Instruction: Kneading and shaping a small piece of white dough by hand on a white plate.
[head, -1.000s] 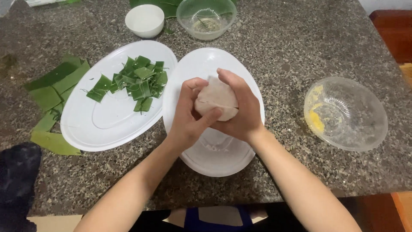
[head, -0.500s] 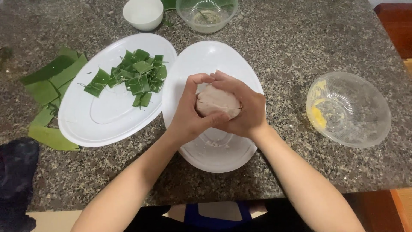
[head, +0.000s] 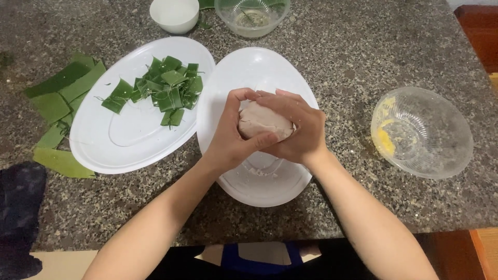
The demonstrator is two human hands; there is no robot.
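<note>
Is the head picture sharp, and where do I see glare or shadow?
Head view: sharp overall, hands and dough crisp; soft glare on the white plate and glass bowl; faint shadows under the arms; even light, little distortion.

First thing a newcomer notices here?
Both hands, the left hand and right hand, cupped around a pale dough lump over a white oval plate at centre. Left of it, a second plate holds a heap of small green leaf parcels. At right stands a clear bowl with yellow residue.
</note>
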